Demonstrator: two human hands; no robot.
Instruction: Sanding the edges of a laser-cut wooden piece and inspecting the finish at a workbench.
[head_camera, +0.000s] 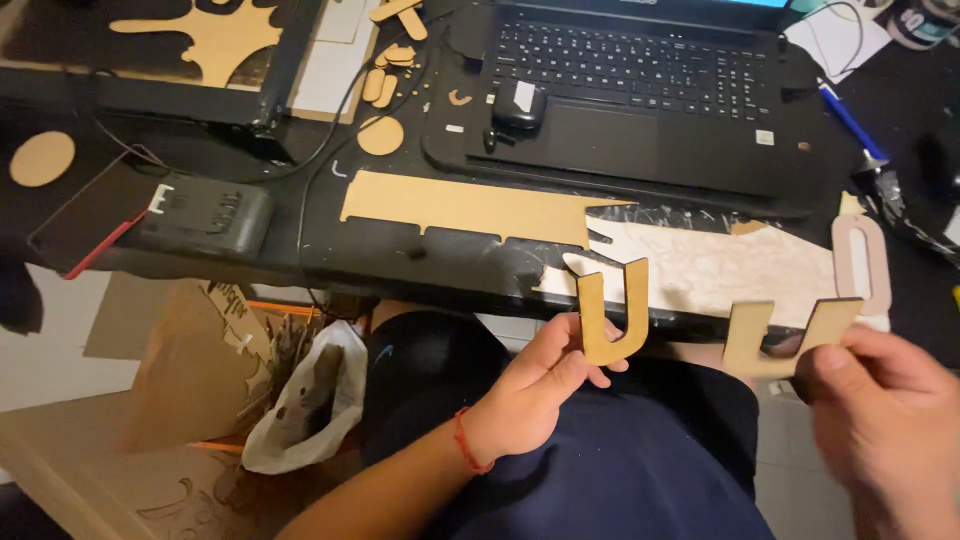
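Taking the laptop (640, 90) on the dark worktop (400, 250) as the landmark: far to its left lies a round wooden disc (42, 158), and nearer, still left of the laptop and closer to the worktop's front edge, sits a black power block (205, 215). Below that edge, left of the person's lap, a white plastic bag (305, 400) stands among cardboard scraps. Just in front of the laptop's left half lies a long flat wooden strip (460, 208) with notches along its near side.

Below the laptop's middle, over the lap, the left hand (535, 385) has its fingers closed on the lower bend of a wooden U-shaped cutout (612, 315), held upright in front of the worktop's edge. Below the laptop's right corner, the right hand (885, 400) pinches a second wooden U-shaped piece (785, 335) by its base, tilted, its two arms pointing up. The two pieces are near each other, not touching. Just right of the laptop's front corner lies a pale oval ring cutout (862, 262), and a blue pen (850, 120) lies beside the laptop's right edge.
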